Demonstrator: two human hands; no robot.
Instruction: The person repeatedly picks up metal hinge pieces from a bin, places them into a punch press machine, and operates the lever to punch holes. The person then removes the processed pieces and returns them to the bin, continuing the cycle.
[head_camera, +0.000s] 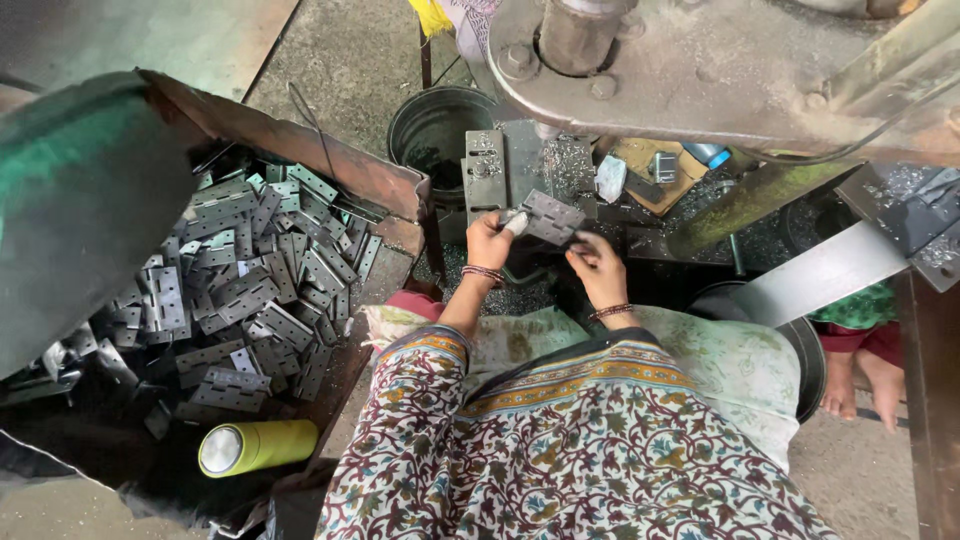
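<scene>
Steel hinge (549, 216) held flat between both hands, just in front of the press bed (520, 165). Left hand (488, 243) pinches its left edge, fingers closed on it. Right hand (597, 262) grips the lower right edge. Hinge pile (245, 290) in the rusty bin (300, 140) on the left, yellow bottle (257, 446) beside it.

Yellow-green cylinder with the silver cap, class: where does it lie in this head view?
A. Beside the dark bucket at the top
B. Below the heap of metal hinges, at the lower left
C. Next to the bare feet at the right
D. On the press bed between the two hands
B: the yellow-green cylinder lies on its side just below the heap of metal hinges, at the lower left.
</scene>
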